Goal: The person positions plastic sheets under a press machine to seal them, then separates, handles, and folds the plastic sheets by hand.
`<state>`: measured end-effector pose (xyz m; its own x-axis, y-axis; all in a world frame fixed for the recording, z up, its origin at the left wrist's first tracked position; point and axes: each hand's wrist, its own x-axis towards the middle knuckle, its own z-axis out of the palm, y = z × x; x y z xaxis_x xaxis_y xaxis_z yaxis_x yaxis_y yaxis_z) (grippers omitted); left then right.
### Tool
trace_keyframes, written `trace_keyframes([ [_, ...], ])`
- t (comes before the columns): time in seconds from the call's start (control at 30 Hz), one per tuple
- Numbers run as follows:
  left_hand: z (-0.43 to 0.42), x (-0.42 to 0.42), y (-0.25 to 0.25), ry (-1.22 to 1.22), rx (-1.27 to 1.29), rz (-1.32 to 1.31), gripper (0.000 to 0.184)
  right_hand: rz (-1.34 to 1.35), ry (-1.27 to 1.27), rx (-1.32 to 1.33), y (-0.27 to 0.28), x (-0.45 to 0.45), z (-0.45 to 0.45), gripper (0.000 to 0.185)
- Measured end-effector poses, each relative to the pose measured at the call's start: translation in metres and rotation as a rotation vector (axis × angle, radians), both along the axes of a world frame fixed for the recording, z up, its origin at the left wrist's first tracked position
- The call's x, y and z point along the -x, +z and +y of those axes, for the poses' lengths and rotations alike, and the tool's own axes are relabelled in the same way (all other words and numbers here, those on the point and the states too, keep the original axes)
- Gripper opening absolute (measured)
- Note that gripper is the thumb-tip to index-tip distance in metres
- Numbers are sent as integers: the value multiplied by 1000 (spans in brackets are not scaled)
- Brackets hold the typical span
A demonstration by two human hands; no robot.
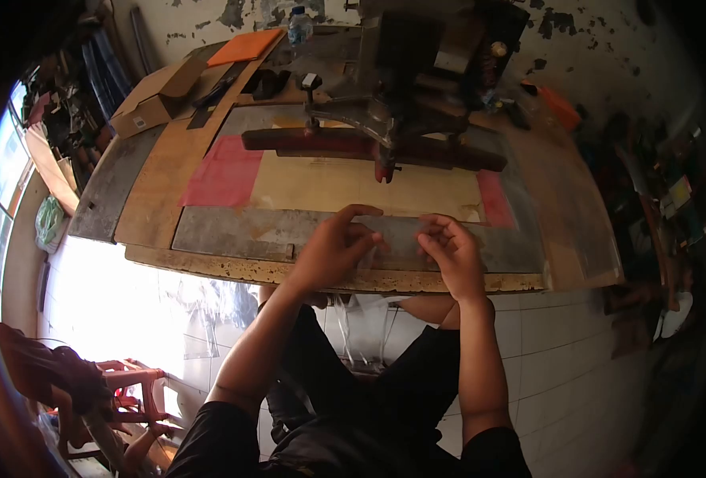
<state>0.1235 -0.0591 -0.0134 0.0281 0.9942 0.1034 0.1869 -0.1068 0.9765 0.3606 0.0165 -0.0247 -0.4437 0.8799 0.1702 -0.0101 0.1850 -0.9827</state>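
Observation:
Over the near edge of the worktable, my left hand (335, 248) is curled with thumb and fingers around one side of what looks like a thin clear plastic sheet (401, 243). My right hand (456, 256) pinches the other side between thumb and fingertips. The sheet is so see-through that its outline is hard to follow. Just beyond both hands lies a pale yellow panel (329, 185) with pink ends (221, 171). Above that panel sits a long dark red bar (448, 153) on a metal arm (353, 119), apart from my hands.
A cardboard box (158, 95), an orange folder (245, 47) and a water bottle (299, 28) stand at the table's back left. Another orange item (558, 107) lies back right. Clear plastic (362, 323) hangs below the table edge (209, 264). A red stool (134, 390) is lower left.

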Motion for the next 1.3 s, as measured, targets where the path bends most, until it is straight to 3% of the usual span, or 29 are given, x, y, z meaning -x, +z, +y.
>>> trace_keyframes([
  [0.13, -2, 1, 0, -5, 45, -110, 44, 63, -9, 68, 2, 2, -3, 31],
  [0.37, -1, 2, -5, -52, 60, -172, 39, 63, -61, 78, -1, 0, -4, 36],
  [0.73, -4, -1, -6, -13, 37, -287, 28, 131, -8, 21, -4, -1, -2, 24],
  [0.97, -6, 3, -10, 19, -1, -291, 26, 100, 7, 33, -7, -6, 0, 15],
  [1.03, -10, 9, 0, 33, 94, -79, 30, 81, 18, 10, -6, -7, 1, 14],
  [1.3, -9, -1, -6, 127, -20, -85, 21, 124, 54, -16, -6, -5, -1, 11],
])
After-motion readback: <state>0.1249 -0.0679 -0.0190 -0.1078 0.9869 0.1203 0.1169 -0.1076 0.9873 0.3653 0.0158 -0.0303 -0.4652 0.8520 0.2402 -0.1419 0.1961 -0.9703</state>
